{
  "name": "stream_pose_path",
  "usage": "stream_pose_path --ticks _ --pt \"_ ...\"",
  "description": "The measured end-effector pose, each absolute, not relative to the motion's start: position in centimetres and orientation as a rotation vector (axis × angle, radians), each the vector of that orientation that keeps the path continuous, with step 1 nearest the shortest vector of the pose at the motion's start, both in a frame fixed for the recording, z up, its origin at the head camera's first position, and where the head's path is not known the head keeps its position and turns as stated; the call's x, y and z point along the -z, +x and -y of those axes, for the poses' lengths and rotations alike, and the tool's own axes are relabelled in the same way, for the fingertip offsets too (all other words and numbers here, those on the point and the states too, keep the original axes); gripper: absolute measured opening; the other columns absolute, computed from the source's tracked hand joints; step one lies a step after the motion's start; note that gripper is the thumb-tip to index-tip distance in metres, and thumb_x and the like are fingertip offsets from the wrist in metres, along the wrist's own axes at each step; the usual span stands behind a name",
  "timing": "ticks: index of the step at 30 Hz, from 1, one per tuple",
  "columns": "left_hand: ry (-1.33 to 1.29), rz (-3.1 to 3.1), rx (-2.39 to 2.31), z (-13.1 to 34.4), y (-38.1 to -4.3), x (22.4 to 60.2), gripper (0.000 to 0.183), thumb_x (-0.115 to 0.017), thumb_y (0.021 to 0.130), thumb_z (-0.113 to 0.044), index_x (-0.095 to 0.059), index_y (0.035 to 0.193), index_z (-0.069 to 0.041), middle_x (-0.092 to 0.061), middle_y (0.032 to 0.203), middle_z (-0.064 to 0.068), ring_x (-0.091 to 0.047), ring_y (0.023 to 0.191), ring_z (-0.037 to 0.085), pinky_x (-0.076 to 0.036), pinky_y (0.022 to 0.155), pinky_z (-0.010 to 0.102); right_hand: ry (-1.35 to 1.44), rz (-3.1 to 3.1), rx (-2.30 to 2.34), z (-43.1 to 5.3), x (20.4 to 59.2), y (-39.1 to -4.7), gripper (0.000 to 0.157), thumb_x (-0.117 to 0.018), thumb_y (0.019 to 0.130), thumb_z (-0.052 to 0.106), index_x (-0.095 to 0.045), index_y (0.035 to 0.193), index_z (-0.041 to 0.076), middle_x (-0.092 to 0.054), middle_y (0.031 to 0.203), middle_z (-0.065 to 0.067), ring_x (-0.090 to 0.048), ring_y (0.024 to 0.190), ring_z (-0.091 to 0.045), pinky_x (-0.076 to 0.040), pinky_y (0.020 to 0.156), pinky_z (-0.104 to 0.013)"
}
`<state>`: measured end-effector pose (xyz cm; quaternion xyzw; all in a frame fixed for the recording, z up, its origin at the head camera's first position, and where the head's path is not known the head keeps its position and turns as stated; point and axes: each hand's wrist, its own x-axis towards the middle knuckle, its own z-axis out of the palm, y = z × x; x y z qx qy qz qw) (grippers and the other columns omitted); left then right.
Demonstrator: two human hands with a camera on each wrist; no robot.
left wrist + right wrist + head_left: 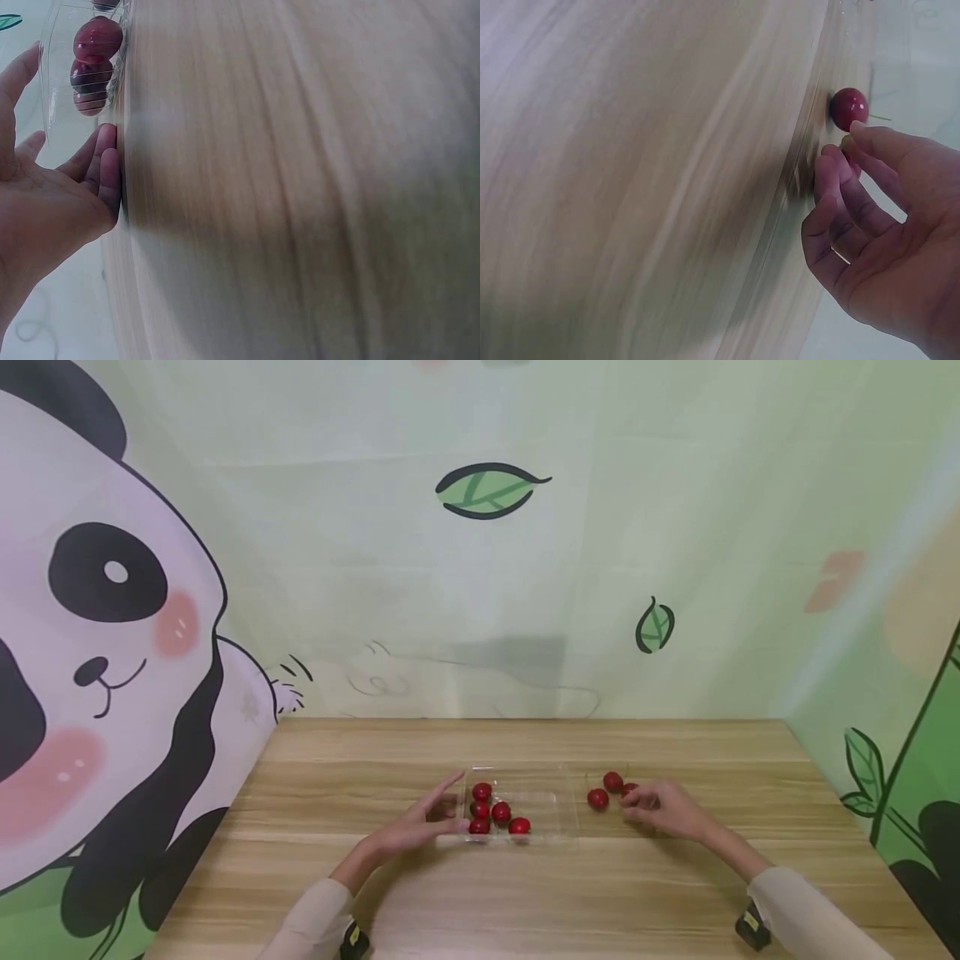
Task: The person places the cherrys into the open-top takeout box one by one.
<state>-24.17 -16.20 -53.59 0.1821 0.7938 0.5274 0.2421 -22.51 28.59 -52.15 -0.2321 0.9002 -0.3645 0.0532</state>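
A clear plastic box point(551, 817) lies on the table with several red cherries point(501, 812) gathered mostly in its left half. My left hand point(412, 828) holds the box's left end, thumb at the near corner and a finger at the far one. In the left wrist view cherries point(98, 39) show through the box wall point(58, 82), beyond the spread fingers. Right of the box, my right hand point(667, 810) pinches a cherry point(630, 789), partly hidden by the fingertips. Two stemmed cherries point(597, 799) lie just left of these fingers; one cherry point(849, 109) shows beside the thumb in the right wrist view.
The wood-grain table point(600, 902) ends at the back against a printed cloth point(375, 568) with leaves and a large panda. Dark devices point(752, 928) sit under both sleeves at the wrists.
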Motion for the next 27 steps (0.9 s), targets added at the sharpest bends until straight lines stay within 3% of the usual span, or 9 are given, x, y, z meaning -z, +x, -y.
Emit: stream_pose_path --ticks 9,18,27 --pt "0.503 -2.159 -1.446 16.2 -24.1 53.6 0.087 -0.069 0.098 -0.034 -0.015 0.165 -0.028 -0.043 0.158 0.017 -0.045 0.138 0.034 -0.041 0.110 0.058 -0.652 -2.770 1.049 -30.3 52.2 -21.6 0.016 -0.071 0.094 0.013 -0.076 0.103 0.001 -0.078 0.095 -0.011 -0.067 0.075 -0.006 -0.055 0.065 -0.019" --pt "0.507 -2.165 -1.438 16.5 -24.3 53.8 0.085 -0.069 0.098 -0.035 -0.016 0.165 -0.032 -0.042 0.159 0.016 -0.043 0.142 0.038 -0.035 0.115 0.066 -0.498 -2.890 1.010 -30.4 52.9 -21.8 0.011 -0.074 0.092 0.014 -0.077 0.098 0.005 -0.078 0.091 -0.006 -0.064 0.077 -0.005 -0.052 0.069 -0.020" --pt "0.497 -2.172 -1.447 16.3 -24.4 53.9 0.085 -0.071 0.096 -0.036 -0.019 0.164 -0.033 -0.045 0.157 0.016 -0.046 0.139 0.036 -0.036 0.115 0.062 -0.408 -2.934 1.053 -30.1 53.4 -22.3 0.020 -0.075 0.091 0.013 -0.073 0.104 -0.002 -0.077 0.089 -0.011 -0.067 0.076 -0.013 -0.052 0.067 -0.021"
